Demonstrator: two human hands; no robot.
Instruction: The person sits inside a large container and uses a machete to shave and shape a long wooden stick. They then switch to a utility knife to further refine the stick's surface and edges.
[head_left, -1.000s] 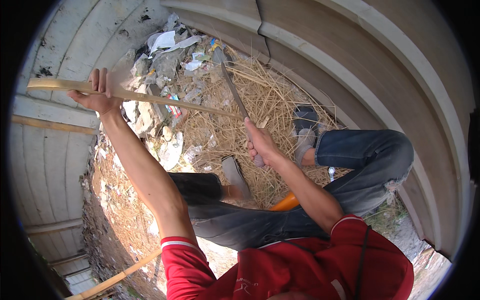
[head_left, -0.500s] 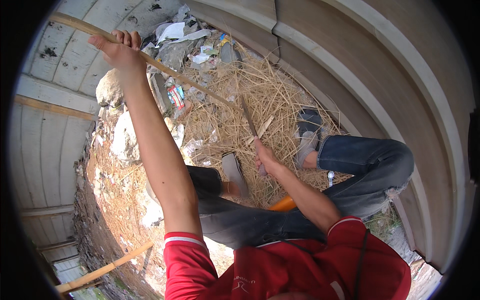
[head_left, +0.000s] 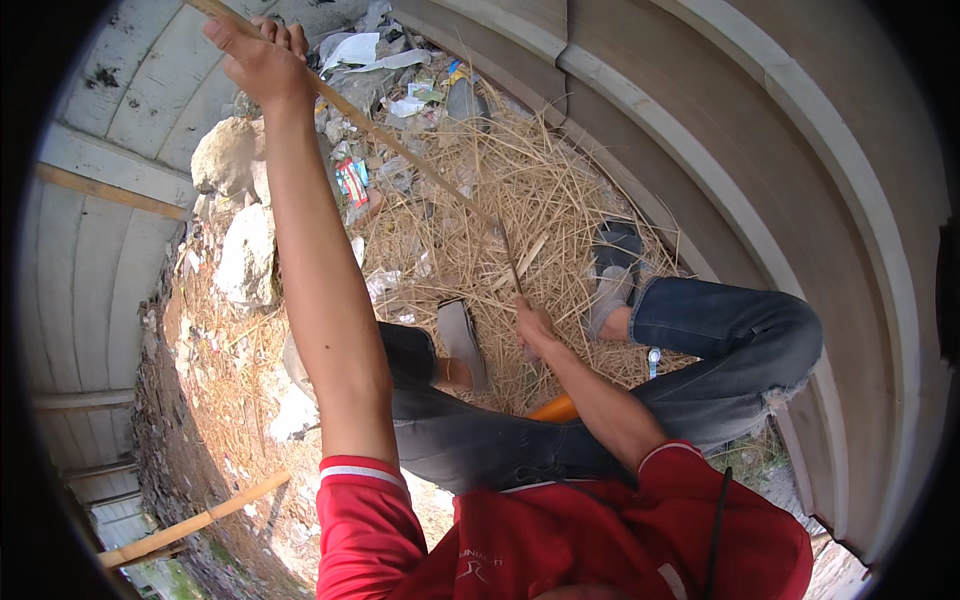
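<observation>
My left hand (head_left: 265,62), arm stretched far out, is closed round a long thin strip of light wood or bamboo (head_left: 400,148). The strip slants down to the right, and its lower end reaches the straw in the middle. My right hand (head_left: 535,328) grips the handle of a long, narrow knife (head_left: 510,258) in front of my knees. Its dark blade points away from me and meets the lower end of the strip; whether the edge bites into it I cannot tell. Pale shavings and straw (head_left: 520,180) lie beneath both.
My shoes (head_left: 462,345) stand on the straw, knees bent, with something orange (head_left: 555,408) under my legs. Pale rocks (head_left: 248,258) and plastic litter (head_left: 352,180) lie to the left. A corrugated metal wall (head_left: 740,150) curves along the right. A wooden pole (head_left: 200,518) crosses the lower left.
My left hand has moved a little away and to the right, carrying the strip along. My right hand has drawn the knife slightly nearer to me, and less of its blade reaches past the strip.
</observation>
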